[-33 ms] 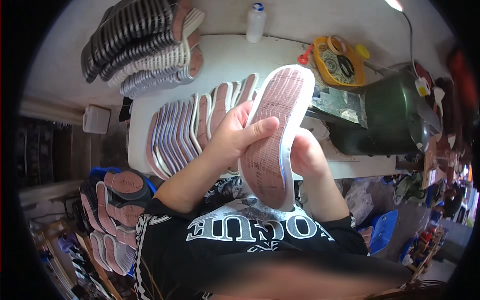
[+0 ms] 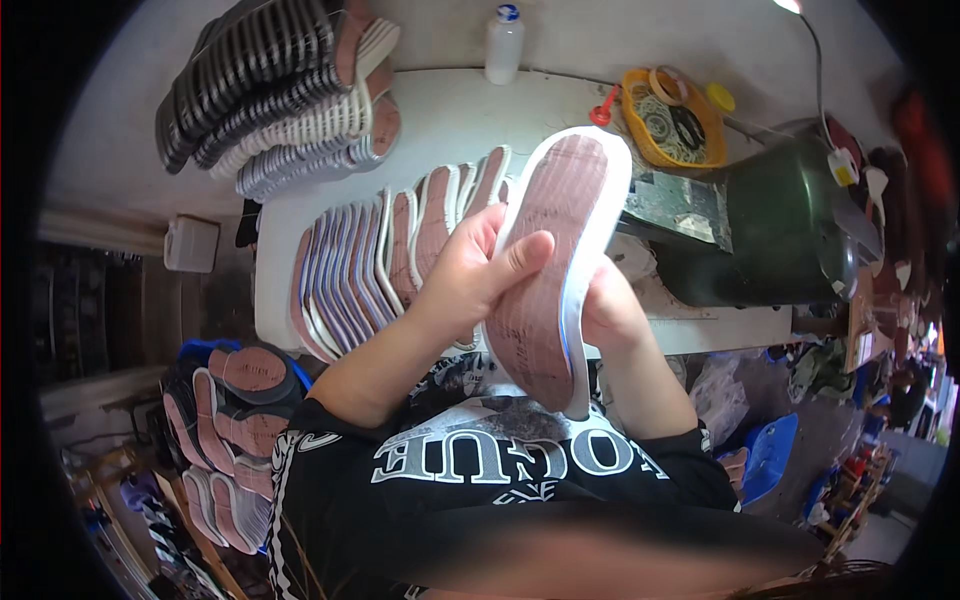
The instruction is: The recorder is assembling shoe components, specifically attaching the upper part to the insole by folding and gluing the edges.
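Observation:
A long insole (image 2: 550, 260), brown with a grid pattern and a white rim, is held upright and slightly tilted in front of my chest. My left hand (image 2: 490, 260) grips its left edge, the thumb lying across the face and the other fingers behind. At the right edge, my right hand (image 2: 612, 308) is closed against the insole, its fingertips hidden behind it. Past my left hand, a row of similar insoles (image 2: 345, 265) stands on edge on the white table (image 2: 440, 110), with several more leaning beside it.
Striped slipper parts (image 2: 270, 90) are stacked at the back left. A white bottle (image 2: 504, 45) and an orange basket (image 2: 632, 110) stand at the back. To the right is a dark green machine-like body (image 2: 760, 225). More soles (image 2: 245, 370) fill a blue container at lower left.
My right hand has moved slightly left, further behind the insole's edge. The insole and my left hand stay nearly in place, while the surroundings shift slightly in view.

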Tool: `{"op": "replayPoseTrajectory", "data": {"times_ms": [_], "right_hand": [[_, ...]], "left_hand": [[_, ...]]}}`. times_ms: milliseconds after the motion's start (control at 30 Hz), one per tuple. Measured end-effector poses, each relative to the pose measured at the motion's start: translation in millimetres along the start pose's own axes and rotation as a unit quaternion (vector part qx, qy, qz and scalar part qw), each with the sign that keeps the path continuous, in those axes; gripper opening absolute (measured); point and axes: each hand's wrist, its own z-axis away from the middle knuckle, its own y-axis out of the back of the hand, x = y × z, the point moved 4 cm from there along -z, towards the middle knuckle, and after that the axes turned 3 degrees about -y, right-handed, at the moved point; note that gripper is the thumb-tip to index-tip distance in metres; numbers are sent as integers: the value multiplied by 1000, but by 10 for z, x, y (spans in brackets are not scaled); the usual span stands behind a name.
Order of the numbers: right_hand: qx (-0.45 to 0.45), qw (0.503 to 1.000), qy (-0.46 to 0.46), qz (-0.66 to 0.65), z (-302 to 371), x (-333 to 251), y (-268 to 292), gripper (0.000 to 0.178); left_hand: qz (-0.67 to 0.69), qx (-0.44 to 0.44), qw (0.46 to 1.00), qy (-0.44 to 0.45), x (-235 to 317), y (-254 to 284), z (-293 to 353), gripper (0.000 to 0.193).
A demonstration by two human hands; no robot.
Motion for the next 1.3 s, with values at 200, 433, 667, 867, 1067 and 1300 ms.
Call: {"op": "replayPoseTrajectory", "data": {"times_ms": [200, 433, 667, 867, 1067, 1300], "right_hand": [[-29, 992, -60, 103, -4, -274, 38, 13], [91, 933, -43, 345, 26, -385, 95, 19], [113, 972, -21, 203, -41, -340, 84, 19], [134, 973, -52, 181, 100, -171, 243, 24], [234, 966, 18, 109, 141, -258, 304, 23], [207, 972, -39, 99, 296, -86, 389, 24]], "left_hand": [[-118, 19, 993, -15, -111, 68, -43, 35], [-333, 97, 933, -96, -171, 317, -174, 34], [-248, 99, 962, -54, -17, 155, -534, 33], [-371, 131, 907, -147, -45, 262, -906, 29], [-524, 140, 824, -164, -188, 377, -1181, 40], [-513, 149, 841, -86, -213, 355, -1323, 44]]}}
